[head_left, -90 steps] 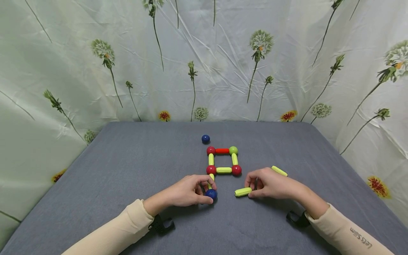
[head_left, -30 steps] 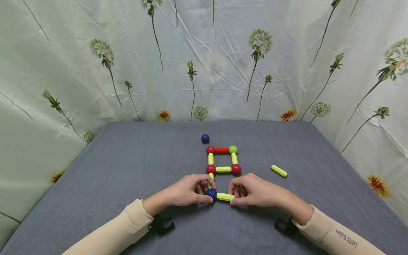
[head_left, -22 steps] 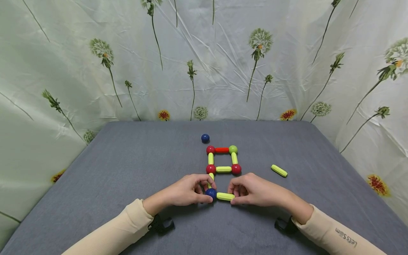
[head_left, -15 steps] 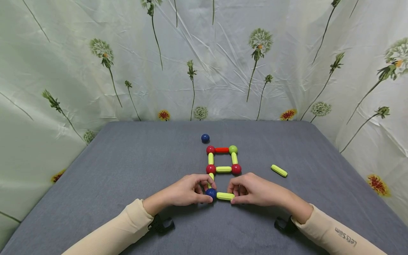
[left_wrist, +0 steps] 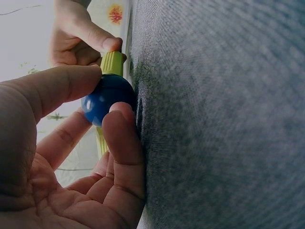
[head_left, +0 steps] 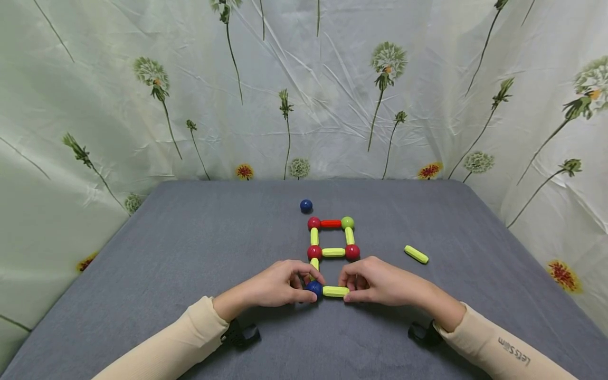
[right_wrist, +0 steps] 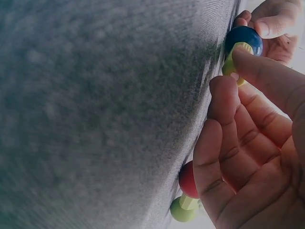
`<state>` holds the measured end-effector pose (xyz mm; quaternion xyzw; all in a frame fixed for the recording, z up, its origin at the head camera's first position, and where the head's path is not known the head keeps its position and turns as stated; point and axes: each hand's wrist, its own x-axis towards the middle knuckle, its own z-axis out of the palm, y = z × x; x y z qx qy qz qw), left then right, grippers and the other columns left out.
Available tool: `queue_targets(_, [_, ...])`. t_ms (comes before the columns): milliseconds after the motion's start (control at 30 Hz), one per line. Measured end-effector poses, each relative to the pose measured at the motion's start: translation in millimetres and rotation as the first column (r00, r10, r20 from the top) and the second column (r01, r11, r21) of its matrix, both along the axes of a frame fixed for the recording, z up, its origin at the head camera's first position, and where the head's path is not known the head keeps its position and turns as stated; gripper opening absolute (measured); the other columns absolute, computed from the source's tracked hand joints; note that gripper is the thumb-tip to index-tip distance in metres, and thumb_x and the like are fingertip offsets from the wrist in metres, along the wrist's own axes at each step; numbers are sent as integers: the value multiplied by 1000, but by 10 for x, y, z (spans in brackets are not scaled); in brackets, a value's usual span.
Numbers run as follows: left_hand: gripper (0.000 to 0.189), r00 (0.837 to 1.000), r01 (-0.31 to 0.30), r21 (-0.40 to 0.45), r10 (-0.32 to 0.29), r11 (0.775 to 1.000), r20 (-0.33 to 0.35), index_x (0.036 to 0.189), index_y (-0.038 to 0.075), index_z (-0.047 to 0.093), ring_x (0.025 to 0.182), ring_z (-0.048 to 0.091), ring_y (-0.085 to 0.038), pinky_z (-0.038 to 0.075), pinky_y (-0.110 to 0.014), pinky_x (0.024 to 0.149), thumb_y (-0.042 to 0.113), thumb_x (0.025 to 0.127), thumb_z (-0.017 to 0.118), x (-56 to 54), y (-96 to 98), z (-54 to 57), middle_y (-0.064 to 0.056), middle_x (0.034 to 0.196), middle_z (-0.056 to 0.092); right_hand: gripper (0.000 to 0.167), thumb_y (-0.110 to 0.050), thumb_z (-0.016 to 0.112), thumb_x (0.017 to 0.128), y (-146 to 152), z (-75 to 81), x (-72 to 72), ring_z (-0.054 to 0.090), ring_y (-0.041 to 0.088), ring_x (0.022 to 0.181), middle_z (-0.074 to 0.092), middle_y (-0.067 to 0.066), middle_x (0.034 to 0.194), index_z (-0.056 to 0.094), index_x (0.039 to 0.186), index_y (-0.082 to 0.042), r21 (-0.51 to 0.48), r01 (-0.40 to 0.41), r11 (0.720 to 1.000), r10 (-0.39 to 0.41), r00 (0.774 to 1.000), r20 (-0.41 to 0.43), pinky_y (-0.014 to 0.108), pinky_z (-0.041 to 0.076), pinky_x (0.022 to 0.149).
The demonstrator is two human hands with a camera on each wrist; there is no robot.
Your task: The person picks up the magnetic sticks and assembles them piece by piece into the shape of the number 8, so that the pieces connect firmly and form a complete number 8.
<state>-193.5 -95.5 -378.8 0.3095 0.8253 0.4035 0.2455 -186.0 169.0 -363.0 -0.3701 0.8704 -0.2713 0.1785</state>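
Observation:
My left hand (head_left: 282,285) pinches a blue ball (left_wrist: 107,98) between thumb and fingers. A yellow-green rod (head_left: 315,264) runs from that ball up to a red ball (head_left: 314,252), partly hidden behind the fingers. My right hand (head_left: 380,282) pinches the right end of another yellow-green rod (head_left: 335,291), whose left end meets the blue ball. Beyond the hands lies a square of rods and balls: the red ball, a second red ball (head_left: 352,252), a green ball (head_left: 348,223) and a third red ball (head_left: 314,224), joined by yellow-green rods and one red rod (head_left: 331,224).
A loose blue ball (head_left: 306,206) sits behind the square. One loose yellow-green rod (head_left: 416,254) lies to the right, past my right hand. Everything rests on a grey cloth-covered table (head_left: 214,227), with a flowered curtain (head_left: 332,95) behind and at both sides.
Since the earliest frame, my right hand has moved left, bringing its rod's end to the blue ball. Over the last second the rod has levelled slightly. My left hand has stayed on the ball.

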Motion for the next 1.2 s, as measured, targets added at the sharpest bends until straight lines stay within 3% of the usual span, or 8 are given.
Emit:
queue_targets(167, [27,1000,0,-7,0,1000,5,108,32,64,54,56,-9,46,-25,48,30,83,71,20,-10,-11,4,84,64,12,-34,68,84,-7,-17,11,53,1,65,57,-13,75,62,93,-29,-9,-15,1000,15,1000,5,17,48,61])
queue_targets(700, [27,1000,-5,-5,5,1000,1,108,33,64,56,56,-9,45,-24,49,33,82,71,-6,-2,-7,4,88,63,17,-37,71,82,-2,7,-27,55,4,66,59,-11,76,63,94,-28,20,59,998,-60,995,76,20,49,61])
queue_targets(1200, [28,1000,-2,-3,2,1000,-5,109,29,64,56,57,-9,46,-24,50,31,83,71,-4,5,0,3,88,63,21,-38,70,83,19,36,-59,56,5,65,61,-10,76,63,97,-24,7,54,999,-54,996,68,21,49,59])
